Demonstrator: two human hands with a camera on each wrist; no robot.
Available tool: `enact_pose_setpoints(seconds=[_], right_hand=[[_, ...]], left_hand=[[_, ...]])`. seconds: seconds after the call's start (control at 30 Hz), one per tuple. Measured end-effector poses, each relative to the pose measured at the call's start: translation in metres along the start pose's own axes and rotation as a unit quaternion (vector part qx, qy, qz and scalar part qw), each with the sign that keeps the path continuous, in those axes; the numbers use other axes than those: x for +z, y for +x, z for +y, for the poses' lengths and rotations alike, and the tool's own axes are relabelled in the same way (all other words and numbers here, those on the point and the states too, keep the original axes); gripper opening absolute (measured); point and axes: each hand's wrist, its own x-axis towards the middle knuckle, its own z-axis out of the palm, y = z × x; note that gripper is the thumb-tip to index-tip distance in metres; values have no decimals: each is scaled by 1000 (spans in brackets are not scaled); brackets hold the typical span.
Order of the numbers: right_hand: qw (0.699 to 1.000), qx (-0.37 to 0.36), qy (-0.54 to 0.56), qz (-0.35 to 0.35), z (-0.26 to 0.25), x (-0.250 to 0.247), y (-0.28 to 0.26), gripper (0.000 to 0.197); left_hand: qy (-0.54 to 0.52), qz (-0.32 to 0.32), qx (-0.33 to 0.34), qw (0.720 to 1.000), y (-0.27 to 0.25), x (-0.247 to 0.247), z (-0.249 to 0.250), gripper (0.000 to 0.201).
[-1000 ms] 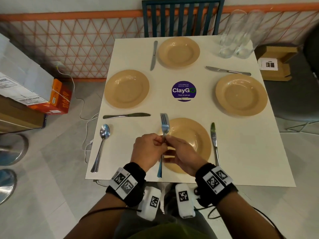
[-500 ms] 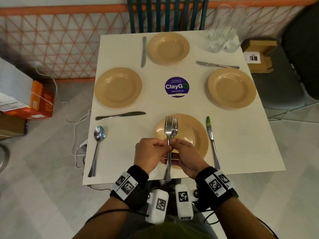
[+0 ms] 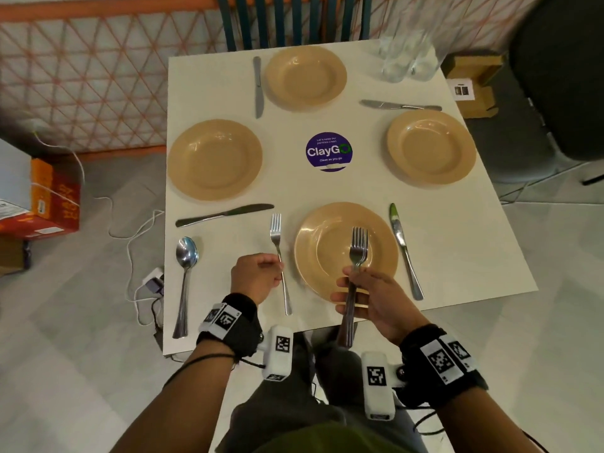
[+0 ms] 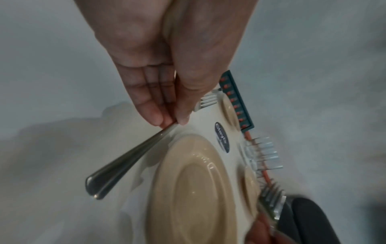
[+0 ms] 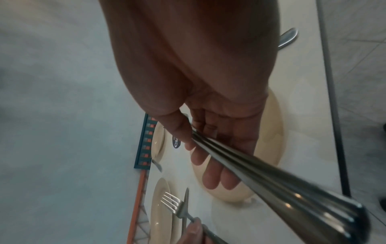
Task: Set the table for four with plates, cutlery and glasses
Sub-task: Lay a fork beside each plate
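Observation:
Several tan plates sit on the white table (image 3: 457, 243); the nearest plate (image 3: 320, 253) lies in front of me. My left hand (image 3: 258, 276) pinches a single fork (image 3: 277, 237) just left of that plate, its handle (image 4: 125, 161) low over the table. My right hand (image 3: 366, 295) grips a bundle of forks (image 3: 358, 246) above the near plate, with their handles (image 5: 271, 181) pointing back at me. A knife (image 3: 403, 250) lies right of the near plate. A spoon (image 3: 186, 256) rests at the near left. Glasses (image 3: 405, 60) stand at the far right corner.
Knives lie beside the other plates: one (image 3: 225, 214) below the left plate, one (image 3: 259, 86) by the far plate, one (image 3: 400, 105) above the right plate. A purple sticker (image 3: 328, 151) marks the table's middle. A chair (image 3: 294, 21) stands beyond; boxes (image 3: 52, 197) sit on the floor.
The hands have parted. My left hand has carried one fork away to the left of the near plate, while my right hand keeps the remaining forks over the plate.

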Motion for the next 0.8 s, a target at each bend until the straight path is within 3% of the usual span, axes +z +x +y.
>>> enact_pose_setpoints(seconds=[0.33, 0.53, 0.67, 0.73, 0.8], right_hand=[[1000, 11, -9, 23, 8, -21, -2, 19], [1000, 17, -14, 9, 7, -33, -3, 20], [1000, 6, -7, 1, 4, -42, -3, 19], [1000, -2, -3, -4, 2, -47, -3, 20], [1000, -9, 3, -13, 0, -53, -2, 22]], left_hand=[[100, 41, 2, 994, 36, 18, -30, 22], [160, 70, 15, 985, 40, 25, -31, 2], [198, 85, 19, 976, 31, 27, -21, 11], [236, 95, 49, 966, 16, 26, -8, 15], [250, 96, 128, 955, -6, 28, 8, 14]])
